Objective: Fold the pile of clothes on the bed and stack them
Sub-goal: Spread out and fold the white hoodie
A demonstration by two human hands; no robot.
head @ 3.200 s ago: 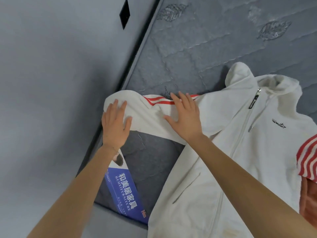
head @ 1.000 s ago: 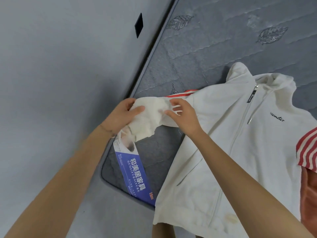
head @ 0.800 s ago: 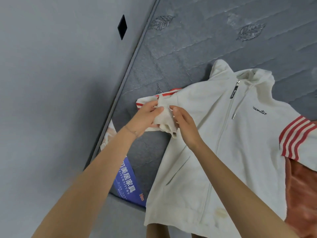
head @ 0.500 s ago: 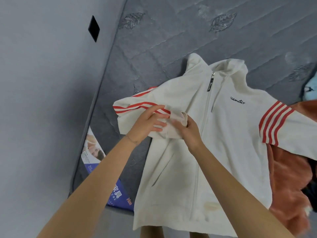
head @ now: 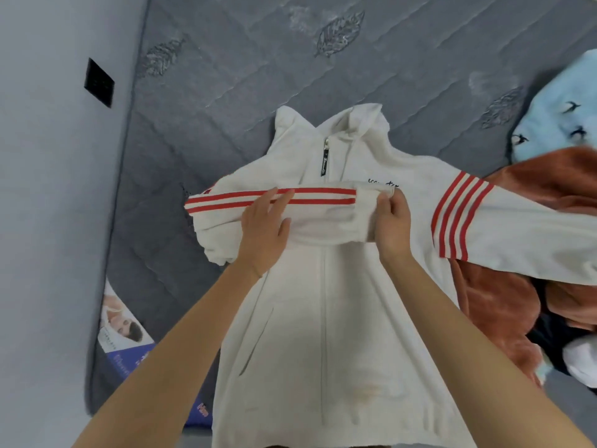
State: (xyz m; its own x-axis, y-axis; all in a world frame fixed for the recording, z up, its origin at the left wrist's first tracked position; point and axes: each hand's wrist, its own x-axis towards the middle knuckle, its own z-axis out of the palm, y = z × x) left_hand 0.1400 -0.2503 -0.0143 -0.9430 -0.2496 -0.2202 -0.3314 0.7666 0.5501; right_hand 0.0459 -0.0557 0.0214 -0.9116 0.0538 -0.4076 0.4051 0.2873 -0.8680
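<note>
So the white hoodie [head: 323,318] lies front-up on the mattress [head: 226,76], right under my hands. My left hand [head: 265,224] rests flat, fingers straight, on the folded-over sleeve [head: 323,218], and my right hand [head: 392,221] pinches its cuff [head: 368,208].

head cam | 1 view | steeply down | close above bed [head: 226,92]
</note>
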